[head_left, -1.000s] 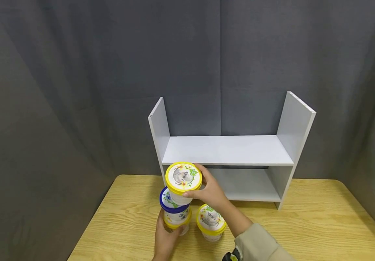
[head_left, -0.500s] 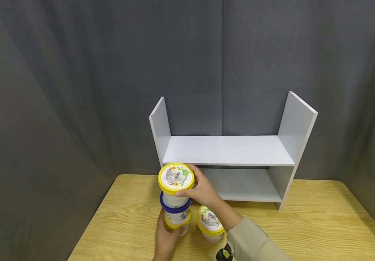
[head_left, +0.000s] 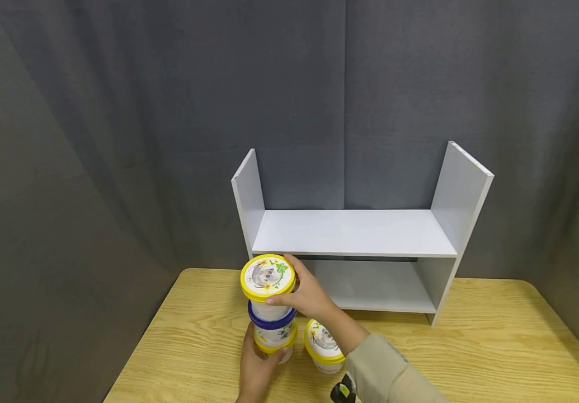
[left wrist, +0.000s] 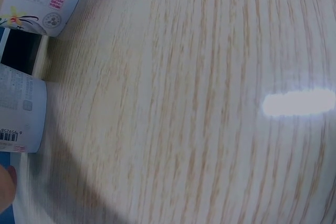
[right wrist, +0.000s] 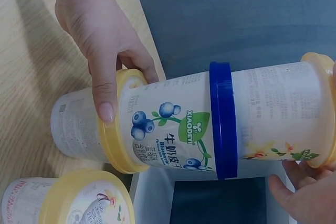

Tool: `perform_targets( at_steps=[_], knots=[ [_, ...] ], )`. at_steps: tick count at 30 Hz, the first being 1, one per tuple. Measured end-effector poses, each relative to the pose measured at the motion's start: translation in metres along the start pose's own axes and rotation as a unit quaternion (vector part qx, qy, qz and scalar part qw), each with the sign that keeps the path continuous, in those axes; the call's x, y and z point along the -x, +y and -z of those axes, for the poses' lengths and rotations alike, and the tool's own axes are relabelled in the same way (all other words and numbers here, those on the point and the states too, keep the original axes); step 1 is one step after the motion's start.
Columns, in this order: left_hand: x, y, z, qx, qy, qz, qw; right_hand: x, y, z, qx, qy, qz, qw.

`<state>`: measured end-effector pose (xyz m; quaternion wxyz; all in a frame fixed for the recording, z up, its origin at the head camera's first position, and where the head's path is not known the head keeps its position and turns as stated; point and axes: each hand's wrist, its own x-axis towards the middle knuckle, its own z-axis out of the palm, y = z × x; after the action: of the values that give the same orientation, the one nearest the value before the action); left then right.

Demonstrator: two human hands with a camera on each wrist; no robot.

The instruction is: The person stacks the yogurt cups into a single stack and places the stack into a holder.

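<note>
Three lidded tubs stand in a stack on the table. The top tub has a yellow lid; my right hand holds it round the rim, on the blue-lidded tub. In the right wrist view, the blueberry tub sits between the two yellow-lidded ones. My left hand grips the bottom tub near its yellow lid. Another yellow-lidded tub stands just right of the stack, partly behind the right forearm. In the left wrist view only a fingertip and the lower parts of two tubs show.
A white two-level shelf stands behind the tubs, its left part close behind the stack. The wooden table extends to both sides, with grey curtains around it. A black object shows by the right sleeve.
My right hand has moved left and slightly down with the yellow-lidded tub, which now lines up over the blue lid. The left hand has kept its grip on the bottom tub.
</note>
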<state>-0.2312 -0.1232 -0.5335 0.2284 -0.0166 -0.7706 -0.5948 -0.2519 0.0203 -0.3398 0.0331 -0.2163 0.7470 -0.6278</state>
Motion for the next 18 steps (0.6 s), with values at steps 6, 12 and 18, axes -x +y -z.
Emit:
perform_targets(
  at_steps=[6,12,18],
  knots=[
    [0.001,0.001,0.001,-0.018,0.000,-0.008,0.9998,-0.010,0.022,-0.001,0.003,-0.002,0.002,1.0000],
    [0.001,0.002,0.001,-0.005,-0.003,-0.003,1.0000,-0.012,0.026,-0.003,0.008,0.004,0.004,1.0000],
    [-0.001,0.000,0.000,0.000,-0.010,0.014,0.9999,-0.012,0.025,-0.003,0.010,0.002,0.003,0.9999]
  ],
)
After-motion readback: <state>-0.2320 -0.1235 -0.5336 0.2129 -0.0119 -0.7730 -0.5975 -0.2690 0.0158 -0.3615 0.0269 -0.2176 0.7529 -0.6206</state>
